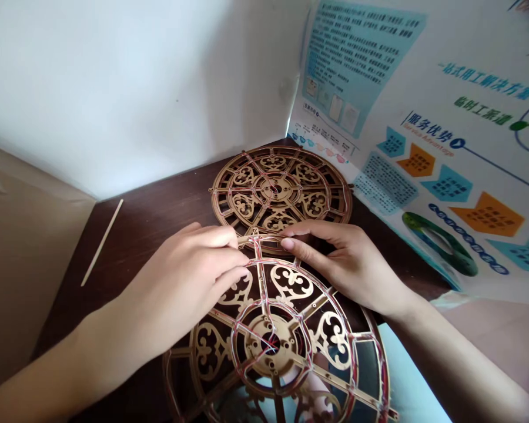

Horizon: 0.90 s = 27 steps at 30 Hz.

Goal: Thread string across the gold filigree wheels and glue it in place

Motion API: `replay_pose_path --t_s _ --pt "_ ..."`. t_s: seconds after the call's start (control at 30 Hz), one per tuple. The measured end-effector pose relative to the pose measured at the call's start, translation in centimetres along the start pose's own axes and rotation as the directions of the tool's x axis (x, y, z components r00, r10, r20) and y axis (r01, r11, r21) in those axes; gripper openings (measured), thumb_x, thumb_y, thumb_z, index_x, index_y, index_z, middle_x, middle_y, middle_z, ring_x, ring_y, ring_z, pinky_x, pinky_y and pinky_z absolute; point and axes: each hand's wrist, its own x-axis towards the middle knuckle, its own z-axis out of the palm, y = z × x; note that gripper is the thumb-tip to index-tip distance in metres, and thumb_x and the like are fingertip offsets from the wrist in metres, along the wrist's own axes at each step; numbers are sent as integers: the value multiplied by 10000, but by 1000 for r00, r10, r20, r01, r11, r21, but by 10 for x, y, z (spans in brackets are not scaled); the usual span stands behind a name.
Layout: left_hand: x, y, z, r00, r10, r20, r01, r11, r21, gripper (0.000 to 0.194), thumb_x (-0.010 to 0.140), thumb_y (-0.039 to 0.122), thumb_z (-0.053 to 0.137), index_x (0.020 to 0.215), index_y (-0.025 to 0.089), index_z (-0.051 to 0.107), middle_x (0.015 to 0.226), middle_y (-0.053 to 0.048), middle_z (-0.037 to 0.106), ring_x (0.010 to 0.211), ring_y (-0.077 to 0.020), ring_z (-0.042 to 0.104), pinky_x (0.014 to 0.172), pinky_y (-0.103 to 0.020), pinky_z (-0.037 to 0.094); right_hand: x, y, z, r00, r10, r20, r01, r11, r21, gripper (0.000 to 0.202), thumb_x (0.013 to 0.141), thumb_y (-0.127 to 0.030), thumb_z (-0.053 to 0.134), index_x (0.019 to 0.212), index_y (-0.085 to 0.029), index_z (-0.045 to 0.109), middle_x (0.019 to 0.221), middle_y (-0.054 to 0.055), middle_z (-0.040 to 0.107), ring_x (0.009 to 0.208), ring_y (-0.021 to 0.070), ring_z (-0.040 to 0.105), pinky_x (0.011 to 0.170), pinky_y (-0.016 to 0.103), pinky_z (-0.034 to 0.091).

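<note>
Close to me a round, gold-coloured openwork frame (306,317) is held tilted up, with scrollwork ornaments between its spokes. Thin red and white wires (271,343) run along its rings and spokes and cross over the central hole. My left hand (203,264) is closed around the frame's far rim, left of the top spoke; its fingertips are partly hidden. My right hand (341,258) pinches the same rim to the right of that spoke, thumb and forefinger together. Just behind both hands lies a second, similar round frame (308,170), also strung with wires.
A thin pale stick (102,244) lies on the dark brown tabletop (158,205) at the left. A white wall (136,88) borders the table at the back, and a printed poster board (423,147) stands along the right side. Brown cardboard (22,235) is at far left.
</note>
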Motion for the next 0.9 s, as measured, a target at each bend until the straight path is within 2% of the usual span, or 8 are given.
replay_pose_path --t_s 0.13,0.23,0.33,0.43,0.63,0.73,0.8,0.9 --pt "-2 17 0 996 94 -8 -90 972 216 297 914 -34 638 719 187 676 754 8 622 665 -196 573 681 -378 393 -1 1 0 1000 -28 14 28 1000 -11 199 1056 -435 683 1072 -258 774 1093 -17 814 976 127 762 887 229 575" --pt "-3 26 1 991 134 -17 -118 920 375 294 805 -87 604 719 189 660 750 -25 628 648 -237 574 644 -396 405 -1 2 1 999 -50 18 50 998 -25 186 1058 -417 683 1069 -253 768 1088 -15 812 989 129 761 893 229 570" --pt "-4 25 3 989 150 11 -139 882 449 284 771 -88 576 755 185 656 759 -41 623 629 -252 568 653 -413 445 0 2 1 999 -53 12 53 998 -20 181 1053 -412 690 1065 -248 768 1079 -14 814 984 133 763 888 232 572" --pt "-4 18 2 991 133 28 -132 893 430 266 829 -68 540 833 177 643 818 -55 625 661 -253 577 681 -420 470 1 3 1 999 -51 -1 51 999 -12 175 1048 -408 698 1078 -252 771 1075 -19 818 978 133 763 891 233 577" --pt "-2 6 -4 998 54 21 -58 955 292 258 976 -5 437 880 193 571 896 -60 594 770 -248 585 710 -406 464 1 3 1 999 -35 -9 35 999 -19 184 1036 -426 707 1063 -258 777 1070 -12 821 960 147 767 885 254 593" --pt "-1 5 -6 996 38 75 -53 975 216 277 1025 34 399 890 196 579 902 -50 597 767 -243 582 718 -409 470 2 3 1 1000 -24 -11 23 999 -27 199 1033 -445 706 1052 -262 782 1076 -2 823 953 161 772 882 275 606" --pt "0 5 -6 994 8 108 -25 987 160 269 1071 100 424 889 199 595 908 -39 616 777 -238 601 743 -411 485 1 3 1 1000 -19 -5 19 999 -31 198 1035 -448 701 1066 -270 783 1084 -5 821 963 163 773 893 281 608" --pt "1 3 -4 995 -40 93 28 992 121 179 1066 185 581 894 196 628 928 -22 644 816 -236 644 753 -400 491 1 3 1 1000 -9 3 9 999 -35 187 1038 -449 702 1083 -286 781 1096 -21 819 981 154 771 902 270 603"
